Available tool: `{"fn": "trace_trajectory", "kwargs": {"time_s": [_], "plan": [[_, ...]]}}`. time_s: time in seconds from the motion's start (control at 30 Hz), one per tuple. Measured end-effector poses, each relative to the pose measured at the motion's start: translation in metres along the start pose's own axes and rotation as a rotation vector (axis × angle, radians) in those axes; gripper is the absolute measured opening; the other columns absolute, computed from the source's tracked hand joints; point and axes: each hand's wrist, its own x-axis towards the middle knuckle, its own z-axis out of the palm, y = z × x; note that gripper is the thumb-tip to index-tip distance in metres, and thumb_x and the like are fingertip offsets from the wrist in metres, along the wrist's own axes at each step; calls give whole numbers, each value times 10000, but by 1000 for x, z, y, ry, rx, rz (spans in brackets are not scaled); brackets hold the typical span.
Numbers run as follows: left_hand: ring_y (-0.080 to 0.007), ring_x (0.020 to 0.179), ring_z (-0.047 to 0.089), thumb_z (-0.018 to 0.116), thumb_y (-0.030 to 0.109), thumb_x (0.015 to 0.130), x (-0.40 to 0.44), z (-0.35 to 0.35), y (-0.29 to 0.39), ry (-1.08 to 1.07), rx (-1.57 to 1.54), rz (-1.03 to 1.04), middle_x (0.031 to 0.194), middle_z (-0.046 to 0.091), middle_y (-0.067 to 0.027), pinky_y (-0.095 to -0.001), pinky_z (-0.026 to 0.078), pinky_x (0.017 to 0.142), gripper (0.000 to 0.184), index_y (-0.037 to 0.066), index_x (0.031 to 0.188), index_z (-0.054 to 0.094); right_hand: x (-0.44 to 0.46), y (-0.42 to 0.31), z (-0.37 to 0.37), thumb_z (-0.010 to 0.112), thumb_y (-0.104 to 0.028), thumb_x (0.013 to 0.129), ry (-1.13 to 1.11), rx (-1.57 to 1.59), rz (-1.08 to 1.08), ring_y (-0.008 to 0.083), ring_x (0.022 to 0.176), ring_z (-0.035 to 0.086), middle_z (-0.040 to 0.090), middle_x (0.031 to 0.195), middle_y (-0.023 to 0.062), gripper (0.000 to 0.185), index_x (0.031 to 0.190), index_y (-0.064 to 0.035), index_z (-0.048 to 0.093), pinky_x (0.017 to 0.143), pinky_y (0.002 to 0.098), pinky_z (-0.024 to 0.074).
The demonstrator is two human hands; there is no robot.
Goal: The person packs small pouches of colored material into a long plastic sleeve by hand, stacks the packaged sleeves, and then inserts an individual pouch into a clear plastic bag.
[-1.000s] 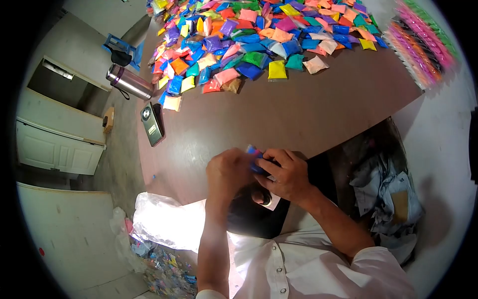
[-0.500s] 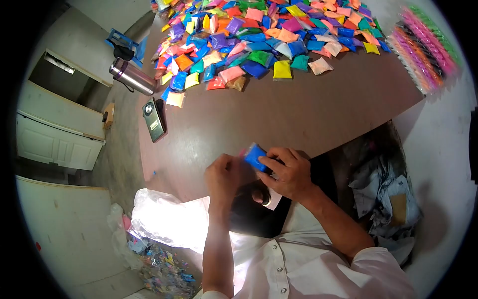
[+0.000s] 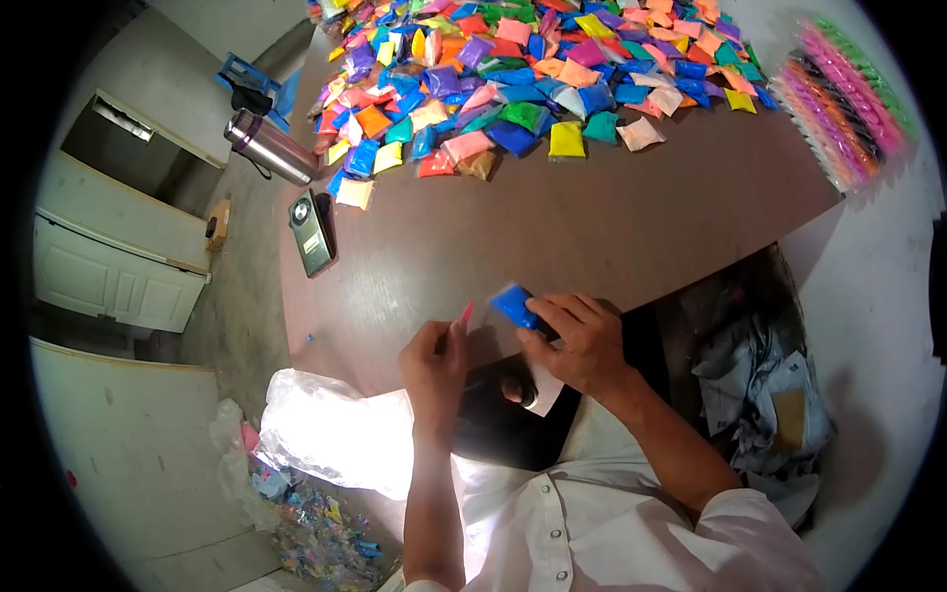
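My right hand (image 3: 582, 343) grips a small packet of blue clay-like stuff (image 3: 512, 305) between thumb and fingers, just above the table's near edge. To its left, my left hand (image 3: 432, 365) is closed, pinching a thin pink piece (image 3: 468, 312) that sticks up from the fingertips. A gap separates the pink piece from the blue packet. What the pink piece is, I cannot make out. Farther back on the brown table (image 3: 444, 237) lies a big heap of colourful small packets (image 3: 513, 109).
A steel flask (image 3: 271, 148) and a phone (image 3: 312, 234) are at the table's left side. Bagged colourful strips (image 3: 838, 113) lie at the far right. White plastic (image 3: 330, 424) hangs by the near left edge, above a pile of plastic scraps (image 3: 321, 538). Crumpled bags (image 3: 769, 395) are below right.
The hands are farther apart. My left hand now shows the pink piece upright in its fingertips, while the blue packet stays in my right hand. The view has shifted slightly.
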Motion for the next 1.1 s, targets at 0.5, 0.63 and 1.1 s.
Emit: {"fn": "trace_trajectory", "kwargs": {"time_s": [0.5, 0.63, 1.1], "plan": [[-181, 653, 649, 782, 106, 1013, -13, 49, 30, 52, -122, 233, 804, 699, -130, -306, 498, 615, 138, -21, 976, 743, -1, 1, 2, 752, -110, 980, 83, 53, 222, 321, 845, 772, 765, 966, 123, 155, 1123, -53, 771, 721, 392, 629], [-253, 648, 673, 796, 119, 996, 7, 58, 19, 43, -10, 246, 798, 706, -170, -344, 524, 628, 151, -15, 945, 750, 4, 4, 0, 732, -89, 989, 85, 50, 217, 332, 803, 769, 758, 952, 127, 124, 1102, -55, 771, 683, 397, 619], [-229, 677, 724, 816, 126, 960, 11, 41, 28, -113, -25, 111, 800, 754, -170, -343, 562, 658, 151, -16, 929, 772, 4, 1, 0, 775, -138, 953, 75, 2, 204, 308, 780, 737, 693, 976, 96, 159, 1105, -91, 775, 665, 395, 600]]}}
